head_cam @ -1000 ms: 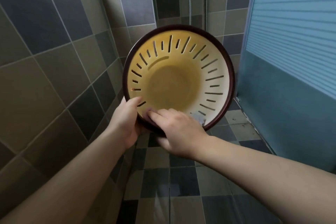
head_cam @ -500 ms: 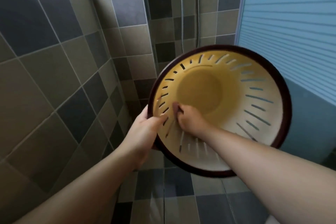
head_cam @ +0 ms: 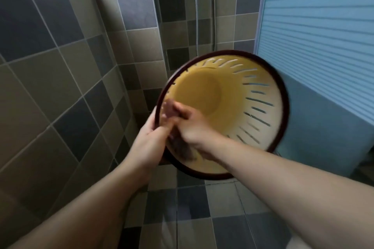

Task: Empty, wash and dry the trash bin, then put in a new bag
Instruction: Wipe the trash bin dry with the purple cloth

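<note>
Trash bin (head_cam: 238, 103) is held up in the air w/ its open mouth tipped toward the camera, so the yellow inside and flat bottom show; nothing visible inside it apart from the hand. Dark brown rim runs round the mouth, slits ring the upper wall. It sits in front of the tiled wall (head_cam: 60, 70) corner, over the tiled floor (head_cam: 222, 200), its right rim edge close to the blue slatted door (head_cam: 319, 32).

Left hand (head_cam: 149, 143) grips the bin's lower-left rim, fingers curled round the outside, thumb over the edge. Right hand (head_cam: 192, 125) reaches inside the bin at the lower-left wall, just beside the left hand. It's motion-blurred: fingers look bent against the inner wall, w/ something dark by the fingertips, but can't tell whether it holds anything or just rubs the surface.

2 thin vertical lines, prob. a shower hose (head_cam: 195, 6), run down the back wall.
</note>
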